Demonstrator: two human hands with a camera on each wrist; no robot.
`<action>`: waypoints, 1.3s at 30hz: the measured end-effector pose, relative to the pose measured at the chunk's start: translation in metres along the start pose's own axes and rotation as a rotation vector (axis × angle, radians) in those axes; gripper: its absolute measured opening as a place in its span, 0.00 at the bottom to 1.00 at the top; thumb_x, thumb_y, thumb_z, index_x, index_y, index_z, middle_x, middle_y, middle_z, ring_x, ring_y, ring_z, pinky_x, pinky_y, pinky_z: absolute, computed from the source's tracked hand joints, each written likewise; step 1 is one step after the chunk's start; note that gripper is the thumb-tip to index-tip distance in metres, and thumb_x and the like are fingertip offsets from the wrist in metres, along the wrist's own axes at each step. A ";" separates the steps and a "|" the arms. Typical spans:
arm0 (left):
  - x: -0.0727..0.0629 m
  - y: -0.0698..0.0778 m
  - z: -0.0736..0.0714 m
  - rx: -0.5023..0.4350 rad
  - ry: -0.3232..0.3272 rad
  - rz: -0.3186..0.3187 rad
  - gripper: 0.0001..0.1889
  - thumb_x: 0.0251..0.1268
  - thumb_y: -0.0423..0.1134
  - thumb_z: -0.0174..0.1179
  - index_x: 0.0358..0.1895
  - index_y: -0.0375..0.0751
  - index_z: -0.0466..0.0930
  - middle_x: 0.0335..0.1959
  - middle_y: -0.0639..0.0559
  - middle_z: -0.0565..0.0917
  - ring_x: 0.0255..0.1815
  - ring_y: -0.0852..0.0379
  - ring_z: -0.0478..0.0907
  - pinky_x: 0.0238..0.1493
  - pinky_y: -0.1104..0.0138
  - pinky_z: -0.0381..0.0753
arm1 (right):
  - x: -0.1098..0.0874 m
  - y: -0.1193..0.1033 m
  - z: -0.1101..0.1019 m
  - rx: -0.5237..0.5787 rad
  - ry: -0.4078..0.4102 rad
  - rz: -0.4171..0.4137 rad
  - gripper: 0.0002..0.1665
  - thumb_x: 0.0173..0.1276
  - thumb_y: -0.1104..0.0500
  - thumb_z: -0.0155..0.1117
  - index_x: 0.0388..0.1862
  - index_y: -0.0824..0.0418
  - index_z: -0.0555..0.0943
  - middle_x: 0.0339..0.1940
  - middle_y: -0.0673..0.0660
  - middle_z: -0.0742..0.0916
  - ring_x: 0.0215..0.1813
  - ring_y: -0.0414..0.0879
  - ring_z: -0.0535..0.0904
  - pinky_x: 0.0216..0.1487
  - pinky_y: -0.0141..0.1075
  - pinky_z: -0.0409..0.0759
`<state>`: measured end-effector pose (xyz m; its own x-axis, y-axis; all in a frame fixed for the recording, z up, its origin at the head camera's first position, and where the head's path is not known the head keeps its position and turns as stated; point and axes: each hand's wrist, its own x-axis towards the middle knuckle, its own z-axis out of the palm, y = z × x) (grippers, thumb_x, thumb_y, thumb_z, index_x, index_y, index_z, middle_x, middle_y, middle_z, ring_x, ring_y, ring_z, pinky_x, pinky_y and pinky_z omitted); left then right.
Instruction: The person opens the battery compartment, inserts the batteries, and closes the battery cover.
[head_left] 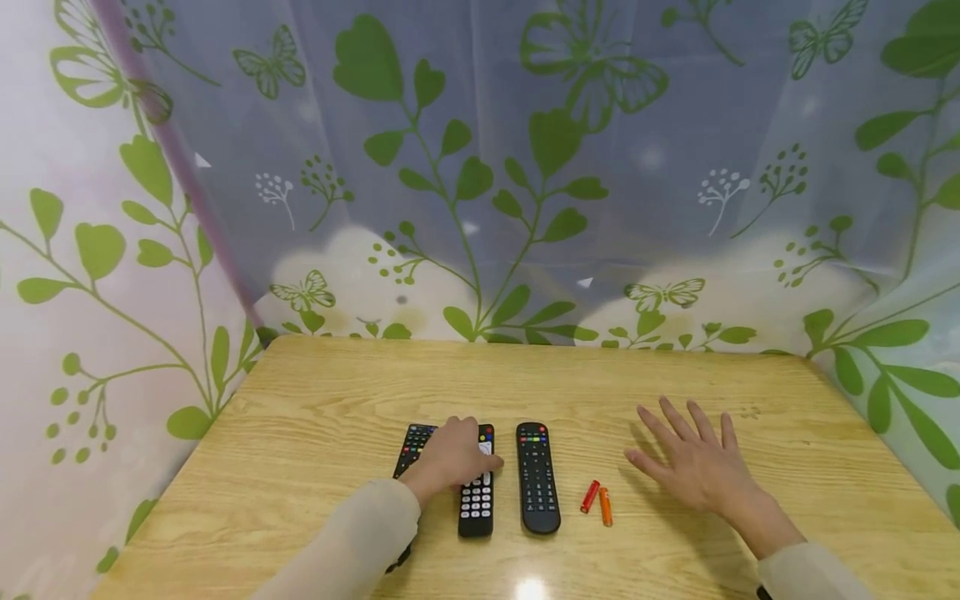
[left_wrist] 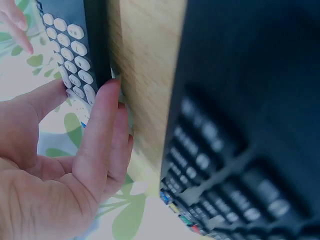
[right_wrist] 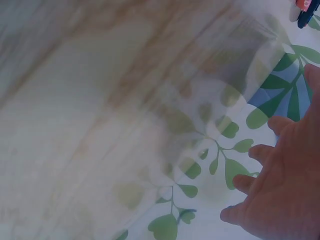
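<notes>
My left hand point(head_left: 452, 454) grips a black remote control with white keys point(head_left: 476, 507) by its long sides. In the left wrist view the thumb is on one edge of that remote point(left_wrist: 67, 47) and the fingers are along the other. Just left of it lies another black remote with dark keys point(head_left: 412, 446), partly hidden by the hand and sleeve. My right hand point(head_left: 697, 467) is spread over the right part of the table, holding nothing. Between the hands are a third black remote point(head_left: 538, 479), a red battery point(head_left: 590, 497) and an orange battery point(head_left: 606, 507).
The wooden table point(head_left: 360, 375) carries all these things. A curtain with green leaves and butterflies point(head_left: 480, 208) hangs along its back edge and both sides. A bright reflection shows near the table's front.
</notes>
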<state>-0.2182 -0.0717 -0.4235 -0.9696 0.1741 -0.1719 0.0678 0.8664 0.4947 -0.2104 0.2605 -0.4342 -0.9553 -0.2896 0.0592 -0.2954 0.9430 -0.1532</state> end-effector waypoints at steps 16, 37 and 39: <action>-0.001 0.002 0.004 0.123 0.031 0.017 0.28 0.62 0.54 0.62 0.47 0.27 0.76 0.39 0.38 0.72 0.25 0.50 0.71 0.23 0.60 0.75 | -0.002 -0.001 0.006 -0.001 0.010 -0.021 0.45 0.68 0.27 0.41 0.74 0.51 0.62 0.73 0.65 0.61 0.70 0.72 0.52 0.61 0.73 0.37; -0.034 -0.032 -0.033 0.116 0.202 0.113 0.27 0.64 0.48 0.59 0.63 0.37 0.71 0.54 0.39 0.74 0.45 0.43 0.76 0.40 0.51 0.79 | 0.002 -0.037 0.011 0.051 0.048 -0.076 0.43 0.68 0.27 0.42 0.75 0.47 0.59 0.76 0.61 0.58 0.73 0.67 0.48 0.63 0.72 0.39; -0.036 -0.039 -0.032 0.102 0.212 0.120 0.27 0.65 0.47 0.59 0.63 0.37 0.71 0.55 0.39 0.74 0.48 0.43 0.76 0.42 0.50 0.79 | 0.003 -0.047 0.011 0.063 0.053 -0.093 0.43 0.68 0.27 0.42 0.75 0.46 0.59 0.76 0.60 0.57 0.73 0.66 0.48 0.63 0.71 0.39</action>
<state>-0.1939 -0.1270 -0.4091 -0.9801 0.1854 0.0705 0.1979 0.8900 0.4107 -0.1992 0.2138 -0.4374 -0.9223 -0.3646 0.1281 -0.3844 0.8998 -0.2066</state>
